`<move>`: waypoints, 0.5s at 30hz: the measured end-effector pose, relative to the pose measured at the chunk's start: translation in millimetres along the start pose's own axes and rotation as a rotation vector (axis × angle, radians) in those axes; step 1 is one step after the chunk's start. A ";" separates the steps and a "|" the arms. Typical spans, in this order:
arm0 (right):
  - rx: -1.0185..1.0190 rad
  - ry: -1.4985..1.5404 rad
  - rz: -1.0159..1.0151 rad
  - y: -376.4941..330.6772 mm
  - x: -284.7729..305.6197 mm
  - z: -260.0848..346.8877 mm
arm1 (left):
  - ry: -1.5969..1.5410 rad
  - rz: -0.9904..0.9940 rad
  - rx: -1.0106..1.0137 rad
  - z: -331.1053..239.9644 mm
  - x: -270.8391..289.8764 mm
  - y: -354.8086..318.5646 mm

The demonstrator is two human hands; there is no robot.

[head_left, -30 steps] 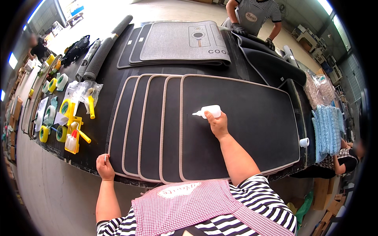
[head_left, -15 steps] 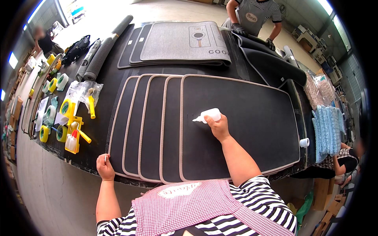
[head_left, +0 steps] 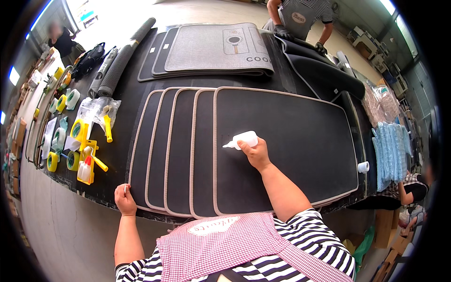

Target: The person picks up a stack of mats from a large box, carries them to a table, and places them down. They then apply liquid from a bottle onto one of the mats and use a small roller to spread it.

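Note:
My right hand (head_left: pixel 256 154) is wrapped round a white squeeze bottle (head_left: pixel 245 139) with a narrow nozzle. The bottle lies tilted in the grip, its tip pointing left above the top black mat (head_left: pixel 291 164). That mat has a pinkish-beige bound edge. Several like mats (head_left: pixel 181 155) fan out to the left beneath it, each showing a strip of its face. At the table's near edge, by the lower left corner of the fan, my left hand (head_left: pixel 125 199) is closed. A small white piece shows between its fingertips, too small to name.
Folded grey mats (head_left: pixel 202 51) lie at the back, rolled mats (head_left: pixel 120 70) to their left. Tape rolls (head_left: pixel 58 138) and a yellow tray (head_left: pixel 88 164) with bottles stand left. A small white roll (head_left: pixel 363 167) and blue packets (head_left: pixel 390 152) are right. A gloved co-worker (head_left: pixel 300 23) handles black sheeting.
My right hand has moved a little left with the squeeze bottle, bringing its nozzle nearer the top mat's left border. My left hand stays where it was.

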State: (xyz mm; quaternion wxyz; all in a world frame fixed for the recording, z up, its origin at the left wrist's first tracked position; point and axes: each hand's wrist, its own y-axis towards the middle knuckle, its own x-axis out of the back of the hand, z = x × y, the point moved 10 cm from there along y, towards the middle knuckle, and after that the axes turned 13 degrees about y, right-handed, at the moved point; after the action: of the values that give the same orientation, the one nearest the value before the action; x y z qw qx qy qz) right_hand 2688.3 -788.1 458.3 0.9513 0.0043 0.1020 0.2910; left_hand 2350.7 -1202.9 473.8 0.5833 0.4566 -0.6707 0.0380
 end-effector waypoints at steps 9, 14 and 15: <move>0.057 -0.061 -0.079 -3.4 6.8 6.2 | -0.004 -0.005 0.019 1.5 0.2 -0.5; 0.076 0.015 -0.123 -7.2 12.3 6.0 | 0.000 -0.006 0.012 0.5 0.4 -0.2; 0.062 0.035 -0.129 -6.5 12.0 6.1 | -0.003 -0.007 0.011 1.5 0.2 -0.4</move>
State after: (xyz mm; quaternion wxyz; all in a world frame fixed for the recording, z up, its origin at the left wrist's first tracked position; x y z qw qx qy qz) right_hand 2702.8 -786.5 461.5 0.9655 0.0218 0.1276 0.2259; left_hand 2349.9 -1204.1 473.2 0.5799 0.4623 -0.6697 0.0392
